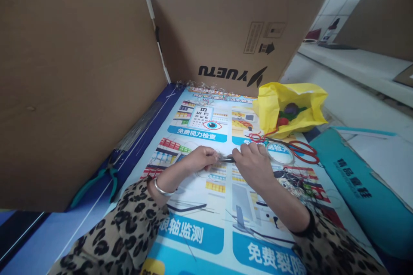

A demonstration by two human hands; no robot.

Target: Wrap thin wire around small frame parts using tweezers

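My right hand is closed round small pliers, whose dark metal jaws point left. My left hand, with a silver bangle at the wrist, pinches a thin wire at the tips of the jaws. Faint wire curves below the left fingers, hard to follow against the print. The pliers' handles are hidden in my right palm. Both hands are over the middle of a printed poster sheet spread on the table.
Red-handled scissors and a clear ring-shaped spool lie right of my hands. Behind stands a yellow bag with coloured balls. Teal-handled pliers lie left, near metal wires. Cardboard panels wall the back and left; a teal box is right.
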